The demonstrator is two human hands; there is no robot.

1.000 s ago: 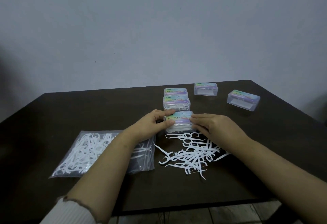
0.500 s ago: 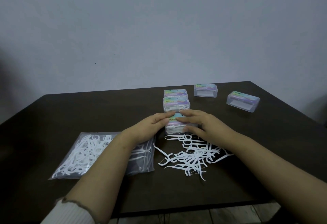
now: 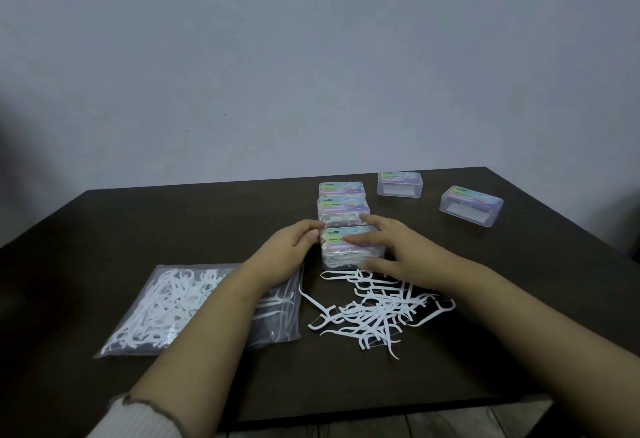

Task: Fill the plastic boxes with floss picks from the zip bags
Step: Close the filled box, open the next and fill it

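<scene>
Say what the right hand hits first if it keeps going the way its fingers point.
Probably the middle box: the right hand lies across the near box, fingertips pointing up-left at it. Depth unclear.

Dark wooden table (image 3: 138,223) against plain pale bluish wall (image 3: 277,56), dim light

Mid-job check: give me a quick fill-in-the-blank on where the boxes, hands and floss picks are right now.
1. Both the left hand and the right hand are on the nearest plastic box, which is ____ with picks.
2. The two far boxes toward the right look ____ of picks.
3. The loose floss picks lie on the ____ between the nearest box and the person.
4. The zip bag lies under the ____ forearm.

Missing words: filled; empty; table; left
</scene>
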